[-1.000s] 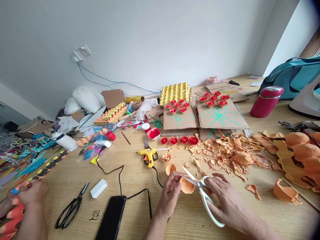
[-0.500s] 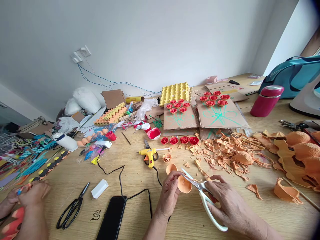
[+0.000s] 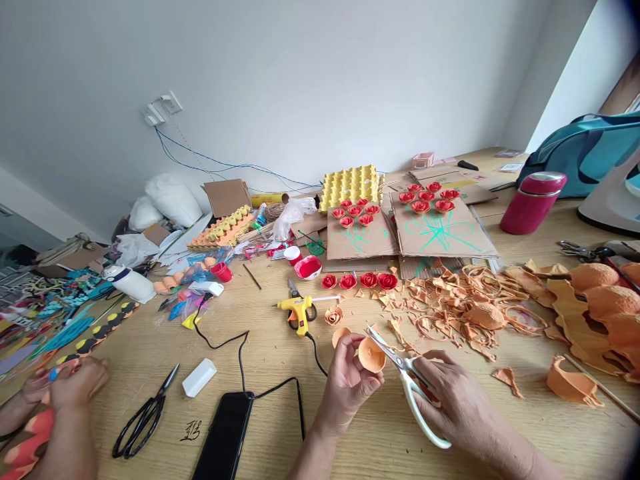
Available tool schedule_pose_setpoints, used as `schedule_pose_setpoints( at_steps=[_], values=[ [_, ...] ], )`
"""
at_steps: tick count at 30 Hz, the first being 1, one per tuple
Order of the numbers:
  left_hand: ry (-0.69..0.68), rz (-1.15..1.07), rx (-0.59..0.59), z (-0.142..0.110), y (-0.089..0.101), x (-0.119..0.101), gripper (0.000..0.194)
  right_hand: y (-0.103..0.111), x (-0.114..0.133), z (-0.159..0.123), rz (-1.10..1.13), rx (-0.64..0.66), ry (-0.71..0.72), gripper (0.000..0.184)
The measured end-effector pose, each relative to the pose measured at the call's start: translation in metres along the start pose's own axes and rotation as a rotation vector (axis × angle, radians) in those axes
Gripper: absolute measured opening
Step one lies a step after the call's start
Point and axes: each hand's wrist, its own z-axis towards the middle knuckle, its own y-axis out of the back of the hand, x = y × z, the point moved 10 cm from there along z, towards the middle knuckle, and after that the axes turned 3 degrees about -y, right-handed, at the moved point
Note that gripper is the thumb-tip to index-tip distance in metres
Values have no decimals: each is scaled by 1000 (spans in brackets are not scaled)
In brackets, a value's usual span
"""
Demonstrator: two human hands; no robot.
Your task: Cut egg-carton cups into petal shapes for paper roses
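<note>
The right hand (image 3: 455,393) is closed through the handles of the scissors (image 3: 400,365). The left hand (image 3: 345,387) grips the orange cup (image 3: 373,357) at its left side, hollow facing up. The cup lies left of the scissors' pivot, between left fingers and blades. Scissors axis: near right to far left, blades alongside the cup's far-right rim; blade contact cannot be confirmed. Beyond: a second cup (image 3: 341,336), then a curled flower (image 3: 334,315).
</note>
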Motion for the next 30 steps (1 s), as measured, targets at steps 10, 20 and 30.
schedule_pose_setpoints(
  at_steps=[10,20,30],
  values=[
    [-46,163,-10,-2,1,-3,39,4,1,3,-19,-8,0,14],
    [1,115,10,-6,-2,-1,42,7,2,4,-3,19,6,15],
    [31,156,-33,-4,3,-4,43,4,4,0,-9,17,40,18]
  ],
)
